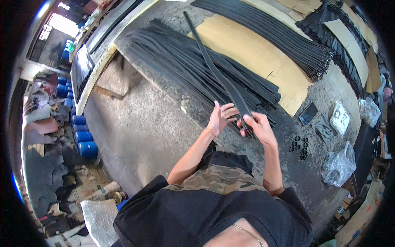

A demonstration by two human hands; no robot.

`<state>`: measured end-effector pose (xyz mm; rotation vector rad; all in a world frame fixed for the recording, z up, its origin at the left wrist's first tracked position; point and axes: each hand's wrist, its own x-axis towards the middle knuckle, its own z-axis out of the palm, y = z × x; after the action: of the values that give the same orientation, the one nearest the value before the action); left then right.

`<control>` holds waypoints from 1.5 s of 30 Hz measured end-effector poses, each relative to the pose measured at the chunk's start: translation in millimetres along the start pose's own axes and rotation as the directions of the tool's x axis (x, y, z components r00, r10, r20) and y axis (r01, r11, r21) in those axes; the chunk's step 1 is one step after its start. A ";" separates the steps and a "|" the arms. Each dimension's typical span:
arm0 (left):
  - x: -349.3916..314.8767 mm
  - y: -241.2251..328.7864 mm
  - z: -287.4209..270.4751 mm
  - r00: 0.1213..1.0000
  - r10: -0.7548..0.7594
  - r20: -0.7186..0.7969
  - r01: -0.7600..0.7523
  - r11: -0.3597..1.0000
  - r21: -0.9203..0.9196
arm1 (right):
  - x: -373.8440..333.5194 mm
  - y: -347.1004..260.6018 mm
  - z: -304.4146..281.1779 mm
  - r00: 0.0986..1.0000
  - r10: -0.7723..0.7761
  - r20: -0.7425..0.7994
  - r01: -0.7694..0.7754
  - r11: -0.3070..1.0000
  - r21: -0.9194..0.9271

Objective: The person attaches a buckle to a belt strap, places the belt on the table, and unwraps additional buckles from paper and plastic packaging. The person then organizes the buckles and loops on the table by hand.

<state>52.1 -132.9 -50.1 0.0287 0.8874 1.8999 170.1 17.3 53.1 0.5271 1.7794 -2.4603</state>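
A long black strap (237, 98), leather-like and belt-shaped, stretches from my hands up and away to the far left. My right hand (260, 128) grips its near end, thumb on top. Beside the strap's left edge is my left hand (221, 118), fingers stretched and thumb raised apart; its fingertips come close to the strap, and whether they touch it I cannot tell. Under the raised strap a loose pile of similar black straps (164, 53) lies across the table.
Brown cardboard (251, 43) lies under a neat row of black straps (263, 26). To the right are a phone (308, 114), small black rings (303, 153), a white packet (340, 118) and a clear plastic bag (339, 164). Blue drums (87, 150) stand at left.
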 end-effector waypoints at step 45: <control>761.5 505.3 -222.0 0.924 0.307 -0.229 -0.020 0.635 0.772 | 187.6 -47.7 -448.9 -0.277 -0.256 -0.926 -0.271 0.946 -0.180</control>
<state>-807.0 227.1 -179.8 0.3110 1.9564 1.5695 89.1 479.2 -84.7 3.2161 2.1340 -1.0028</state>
